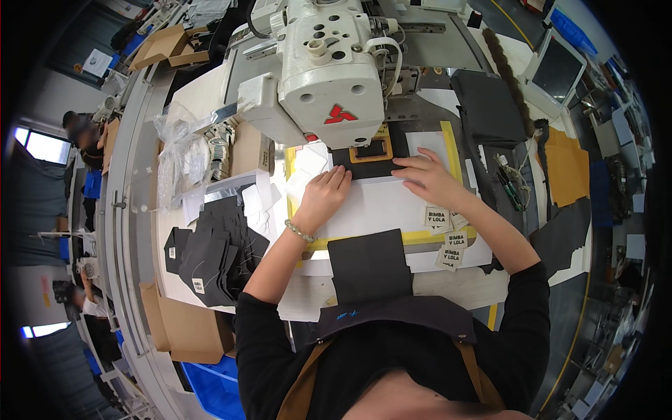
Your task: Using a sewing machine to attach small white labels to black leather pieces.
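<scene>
A dark fabric piece (368, 170) lies on the white work plate (364, 210) under the head of a white industrial sewing machine (329, 91). My left hand (325, 196) rests with fingers extended on the fabric's left end. At its right end my right hand (432, 180) is open, fingers spread, the fingertips touching or close to the fabric. Between the hands, a brass-coloured rectangular clamp frame (357, 155) sits over the fabric, under the machine head. Another dark panel (369, 266) lies at the plate's near edge, in front of me. Small white printed labels (453, 257) are scattered beside my right forearm.
A pile of dark pieces (220, 255), some labelled, lies left. Behind it are a cardboard box (250, 148) and clear plastic (180, 157). At right stand a dark stack (490, 105), green-handled tools (509, 187) and a screen (558, 66). A blue bin (213, 388) sits below the table.
</scene>
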A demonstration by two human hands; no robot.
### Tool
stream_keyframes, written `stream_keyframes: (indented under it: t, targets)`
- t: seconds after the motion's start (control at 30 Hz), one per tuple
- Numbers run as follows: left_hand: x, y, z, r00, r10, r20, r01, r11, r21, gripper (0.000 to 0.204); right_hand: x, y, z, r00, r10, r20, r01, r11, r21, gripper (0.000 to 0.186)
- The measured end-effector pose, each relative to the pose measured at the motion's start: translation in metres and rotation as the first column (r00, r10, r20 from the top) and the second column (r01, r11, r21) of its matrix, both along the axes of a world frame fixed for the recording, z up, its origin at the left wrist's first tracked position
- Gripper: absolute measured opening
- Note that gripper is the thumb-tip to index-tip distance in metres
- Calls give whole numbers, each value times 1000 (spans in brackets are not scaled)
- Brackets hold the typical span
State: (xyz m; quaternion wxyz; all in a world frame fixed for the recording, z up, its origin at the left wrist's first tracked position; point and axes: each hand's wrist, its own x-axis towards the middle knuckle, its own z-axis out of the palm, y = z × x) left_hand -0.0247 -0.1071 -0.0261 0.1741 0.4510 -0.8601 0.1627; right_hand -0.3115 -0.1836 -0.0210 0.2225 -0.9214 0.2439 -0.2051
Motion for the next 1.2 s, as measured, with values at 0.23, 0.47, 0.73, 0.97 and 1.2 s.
stream_keyframes:
  t: [0.23, 0.47, 0.73, 0.97, 1.2]
  targets:
    - [-4, 6, -1, 998, 56, -37, -52, 994, 101, 32, -1, 2, 7, 998, -44, -47, 46, 999, 24, 27]
    - [-4, 8, -3, 996, 81, -22, -78, 990, 121, 35, -1, 6, 10, 996, -71, -50, 72, 997, 25, 25]
    - [-4, 7, -6, 992, 111, -56, -103, 987, 121, 36, -1, 5, 6, 998, -60, -31, 59, 998, -10, 26]
    - [2, 15, 19, 911, 267, -315, -192, 949, 252, 30, -6, 11, 18, 990, -126, -67, 117, 985, -128, 29]
    - [1, 22, 19, 918, 295, -265, -213, 931, 297, 30, -10, 3, 8, 985, -164, -51, 147, 959, -244, 21]
